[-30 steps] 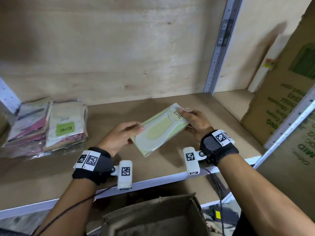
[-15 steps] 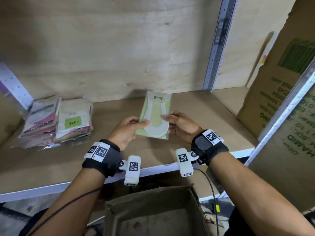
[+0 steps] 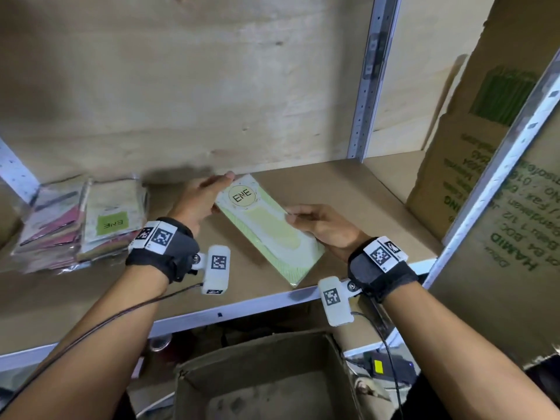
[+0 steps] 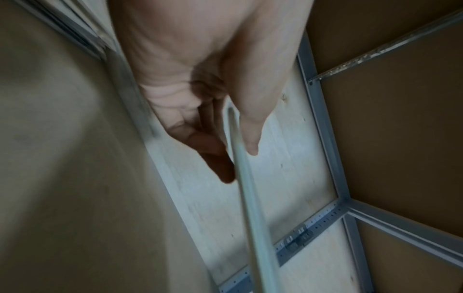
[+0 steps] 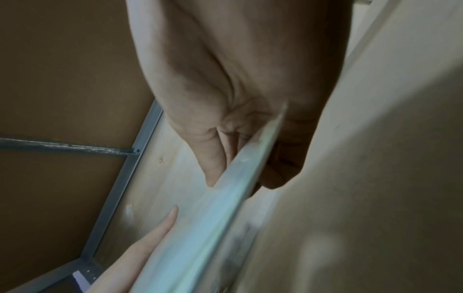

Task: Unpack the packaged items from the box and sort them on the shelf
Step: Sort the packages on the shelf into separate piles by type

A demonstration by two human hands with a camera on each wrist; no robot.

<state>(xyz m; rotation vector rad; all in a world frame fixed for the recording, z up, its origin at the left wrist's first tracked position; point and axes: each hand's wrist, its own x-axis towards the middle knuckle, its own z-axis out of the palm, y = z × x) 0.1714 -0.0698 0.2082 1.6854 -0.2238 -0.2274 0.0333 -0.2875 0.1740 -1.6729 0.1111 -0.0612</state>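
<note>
A flat light-green packet (image 3: pixel 266 228) with a round "ENE" label is held above the wooden shelf (image 3: pixel 342 189), tilted with its label end to the far left. My left hand (image 3: pixel 209 195) pinches that far corner; my right hand (image 3: pixel 318 225) grips the right long edge. In the left wrist view the packet (image 4: pixel 248 190) shows edge-on between thumb and fingers. In the right wrist view the packet (image 5: pixel 213 214) also lies between thumb and fingers. An open cardboard box (image 3: pixel 266 380) sits below the shelf edge.
A pile of similar packets (image 3: pixel 81 222) in clear wrap lies at the shelf's left end. A large printed cardboard carton (image 3: pixel 472 165) stands at the right, behind a metal upright (image 3: pixel 503 165). Another upright (image 3: pixel 369 80) runs up the plywood back wall.
The packet has swung from pointing right, through upright, to pointing far left. My left hand moved up to its label end; my right hand slid down its right edge.
</note>
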